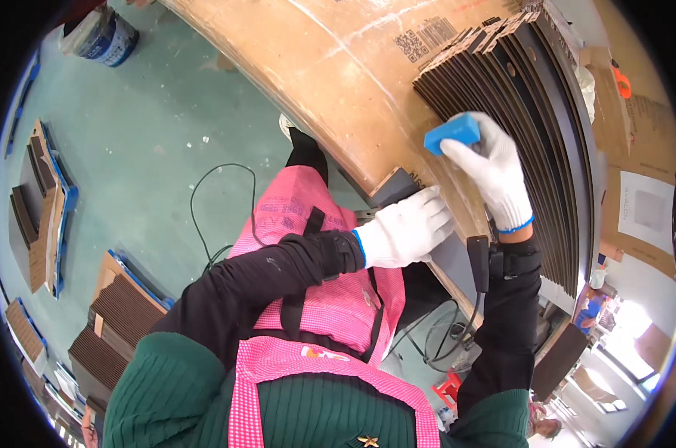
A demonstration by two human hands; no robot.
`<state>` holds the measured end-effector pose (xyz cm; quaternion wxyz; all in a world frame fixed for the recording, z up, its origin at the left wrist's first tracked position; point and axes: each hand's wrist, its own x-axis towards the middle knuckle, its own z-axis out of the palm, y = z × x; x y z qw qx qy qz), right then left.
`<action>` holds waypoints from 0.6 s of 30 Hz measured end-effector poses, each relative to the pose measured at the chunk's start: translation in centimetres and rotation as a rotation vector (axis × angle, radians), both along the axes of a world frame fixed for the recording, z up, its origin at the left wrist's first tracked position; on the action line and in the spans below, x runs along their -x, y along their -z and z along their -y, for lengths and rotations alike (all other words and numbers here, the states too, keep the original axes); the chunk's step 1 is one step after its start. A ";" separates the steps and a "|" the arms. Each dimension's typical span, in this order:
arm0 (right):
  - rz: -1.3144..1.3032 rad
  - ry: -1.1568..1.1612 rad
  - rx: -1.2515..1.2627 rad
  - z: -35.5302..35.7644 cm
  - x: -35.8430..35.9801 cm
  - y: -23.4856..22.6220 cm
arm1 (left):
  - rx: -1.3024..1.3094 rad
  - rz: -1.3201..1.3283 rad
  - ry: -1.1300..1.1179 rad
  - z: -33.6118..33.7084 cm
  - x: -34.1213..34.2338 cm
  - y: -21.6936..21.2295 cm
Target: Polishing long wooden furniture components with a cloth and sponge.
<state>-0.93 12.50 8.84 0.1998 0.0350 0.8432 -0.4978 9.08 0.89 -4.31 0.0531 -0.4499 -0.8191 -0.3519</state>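
My right hand (495,170), in a white knit glove with a blue cuff edge, grips a blue rectangular block (451,134) between thumb and fingers. The block is raised above the work surface, beside a stack of dark panels; whether it is foam or something harder I cannot tell. My left hand (407,230), gloved the same way, lies flat with its fingers stretched across a dark grey panel (454,261). That panel rests on the near edge of the cardboard-topped surface (330,82), partly hidden under the hand.
Many dark panels (502,112) stand on edge in a row at the right. Black cables (252,187) trail near my lap and the floor. Stacked panels (118,313) lie on the floor at the left, and a bucket (110,39) stands at the far left. A red stool (448,390) is below.
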 end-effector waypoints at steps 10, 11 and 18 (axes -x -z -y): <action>-0.177 -0.386 -0.290 0.6 -0.5 2.0 | -0.105 -0.093 -0.041 0.1 0.0 0.6; -0.240 -0.443 -0.301 0.9 -0.2 1.9 | -0.086 -0.082 -0.030 0.1 0.0 0.5; -0.182 -0.570 -0.359 2.0 1.1 2.1 | -0.082 -0.065 -0.024 0.2 -0.1 0.5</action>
